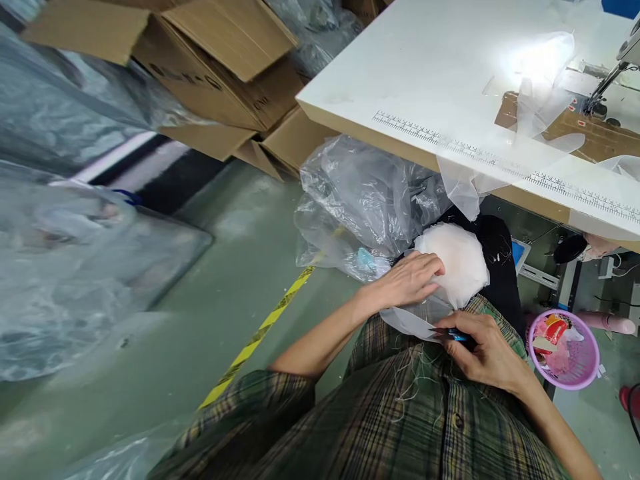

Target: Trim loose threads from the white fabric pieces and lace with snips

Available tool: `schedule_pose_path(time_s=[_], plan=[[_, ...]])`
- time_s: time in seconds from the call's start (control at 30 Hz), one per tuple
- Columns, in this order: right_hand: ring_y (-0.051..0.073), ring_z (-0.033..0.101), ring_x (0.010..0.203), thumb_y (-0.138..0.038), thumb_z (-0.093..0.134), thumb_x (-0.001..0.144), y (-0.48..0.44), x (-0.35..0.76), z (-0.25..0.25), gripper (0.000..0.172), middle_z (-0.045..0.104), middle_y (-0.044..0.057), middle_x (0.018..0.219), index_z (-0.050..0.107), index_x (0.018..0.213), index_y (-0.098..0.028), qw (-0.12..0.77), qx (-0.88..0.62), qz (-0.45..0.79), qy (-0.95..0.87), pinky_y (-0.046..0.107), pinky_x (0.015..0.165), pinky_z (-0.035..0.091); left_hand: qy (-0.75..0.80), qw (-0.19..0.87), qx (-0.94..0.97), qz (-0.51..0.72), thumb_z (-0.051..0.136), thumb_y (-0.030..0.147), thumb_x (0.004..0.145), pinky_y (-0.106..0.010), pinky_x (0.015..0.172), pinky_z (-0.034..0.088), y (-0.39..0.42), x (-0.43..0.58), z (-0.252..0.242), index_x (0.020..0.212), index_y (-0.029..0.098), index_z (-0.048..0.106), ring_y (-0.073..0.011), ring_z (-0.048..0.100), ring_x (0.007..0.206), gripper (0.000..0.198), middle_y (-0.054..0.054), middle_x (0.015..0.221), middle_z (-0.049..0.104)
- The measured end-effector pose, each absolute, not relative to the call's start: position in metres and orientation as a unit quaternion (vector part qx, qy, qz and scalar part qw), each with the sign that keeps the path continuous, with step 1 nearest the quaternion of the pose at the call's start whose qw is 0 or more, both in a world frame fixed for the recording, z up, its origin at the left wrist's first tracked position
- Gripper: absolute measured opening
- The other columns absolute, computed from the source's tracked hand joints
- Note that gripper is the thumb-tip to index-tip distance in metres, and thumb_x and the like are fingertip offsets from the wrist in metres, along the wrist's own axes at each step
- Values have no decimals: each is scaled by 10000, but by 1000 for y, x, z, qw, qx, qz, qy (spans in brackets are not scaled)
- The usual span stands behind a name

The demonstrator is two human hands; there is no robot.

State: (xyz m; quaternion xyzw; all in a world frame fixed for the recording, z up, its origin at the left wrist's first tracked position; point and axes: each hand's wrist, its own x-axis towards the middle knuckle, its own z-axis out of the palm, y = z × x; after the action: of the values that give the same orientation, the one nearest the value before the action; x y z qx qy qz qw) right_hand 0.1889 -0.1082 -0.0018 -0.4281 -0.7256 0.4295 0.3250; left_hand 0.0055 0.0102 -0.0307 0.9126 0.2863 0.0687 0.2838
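Note:
My left hand (407,280) lies on a stack of white sheer fabric rounds (457,260) resting on my lap, its fingers curled over the stack's near edge. My right hand (483,347) is closed on small blue-handled thread snips (453,333), whose tips point left at a flat white piece (407,322) sticking out below the stack. Loose threads cling to my plaid shirt (400,413).
A white sewing table (440,67) with a printed ruler (500,163) along its edge stands ahead; a sewing machine (613,73) is at its right. Clear plastic bags (365,200) lie under it. Cardboard boxes (225,73) are at back left, a pink basket (565,350) at right.

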Motion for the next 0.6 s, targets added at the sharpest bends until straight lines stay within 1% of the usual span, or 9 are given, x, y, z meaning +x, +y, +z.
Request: schedule_pose_path(time_s=[0.07,0.17,0.23,0.3,0.33,0.4,0.47,0.53,0.6], plan=[[156,672,713,-96,508,853,-110,190,1,262,749,44,857,684,1021,-193,325,-430,426,-726,261,690,517,278,303,907,92,471,183,915,-341,861,441,19,6,-29,916,166,584,-174,601,797,115,-39,871,662],[148,665,697,-106,515,845,-108,189,4,243,747,36,835,687,995,-191,331,-433,420,-725,248,669,502,260,345,892,130,496,204,910,-306,795,449,40,13,-22,885,165,623,-156,615,764,135,-28,847,691],[138,643,659,-136,536,844,-101,188,2,198,733,22,793,693,951,-192,346,-447,430,-704,237,639,487,247,370,885,139,516,236,915,-284,741,455,56,22,-19,918,162,654,-152,627,757,156,-33,860,708],[124,591,597,-213,566,852,-90,188,-4,121,690,3,711,686,855,-192,384,-495,438,-645,225,585,459,239,377,883,147,536,249,917,-276,733,469,71,32,-17,976,160,672,-154,645,783,174,-41,899,720],[120,560,572,-265,580,855,-83,189,-9,128,656,-7,666,673,805,-192,413,-531,433,-600,222,561,442,242,370,883,156,544,249,917,-280,752,480,77,36,-17,1013,159,675,-159,654,815,186,-50,936,724],[118,507,547,-380,604,846,-69,193,-21,227,586,-22,595,634,724,-191,475,-604,402,-498,225,533,412,262,345,880,197,551,246,922,-296,803,500,87,41,-16,1077,158,668,-167,664,883,213,-69,1021,719],[118,473,537,-478,630,810,-58,200,-34,314,542,-31,561,608,683,-191,513,-650,372,-420,233,527,395,294,319,863,259,532,247,942,-301,819,516,91,42,-14,1095,156,664,-163,668,897,222,-77,1048,709],[118,455,530,-550,651,768,-53,207,-46,376,529,-34,549,607,671,-188,518,-670,370,-383,240,521,386,318,292,840,330,499,260,969,-300,804,530,85,41,-14,1069,156,671,-157,671,876,225,-74,1013,708],[123,459,529,-593,648,752,-53,213,-56,416,539,-28,552,629,691,-183,502,-676,388,-375,249,522,390,315,249,829,389,484,286,985,-313,803,542,71,40,-17,1039,153,680,-166,674,885,243,-80,981,707]])
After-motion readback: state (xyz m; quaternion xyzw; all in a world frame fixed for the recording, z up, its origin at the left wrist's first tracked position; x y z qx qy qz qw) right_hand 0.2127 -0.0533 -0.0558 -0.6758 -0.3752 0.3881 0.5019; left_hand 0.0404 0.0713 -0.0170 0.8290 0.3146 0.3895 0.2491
